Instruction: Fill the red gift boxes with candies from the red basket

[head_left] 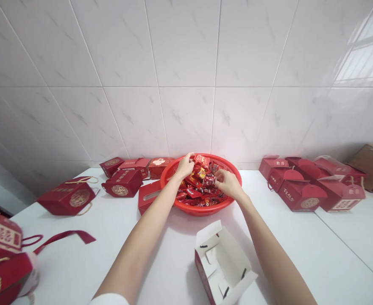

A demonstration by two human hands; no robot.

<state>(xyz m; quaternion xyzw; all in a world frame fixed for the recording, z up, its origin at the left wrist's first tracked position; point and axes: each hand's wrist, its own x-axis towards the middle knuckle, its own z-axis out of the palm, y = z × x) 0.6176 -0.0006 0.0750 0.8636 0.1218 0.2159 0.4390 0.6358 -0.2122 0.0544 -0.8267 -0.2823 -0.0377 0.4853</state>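
Note:
A red oval plastic basket (205,210) by the wall holds a heap of wrapped candies (194,192), mostly red with some yellow. My left hand (185,166) is over its back left side, fingers curled inward next to a small red packet (202,160); what they hold, if anything, is hidden. On the right side, my right hand (228,183) reaches in with its fingers pinched at a red-wrapped candy (209,181). Between my forearms stands an open gift box (234,252), dark red outside and white inside, its flaps up and no candy visible in it.
Red gift boxes stand at the left (67,197), behind at the left (123,182) and at the right (304,197). A flat red box (146,197) touches the basket's left side. A ribbon (65,238) lies at the left. A brown carton (371,165) sits far right. The tiled wall (186,118) bounds the white table.

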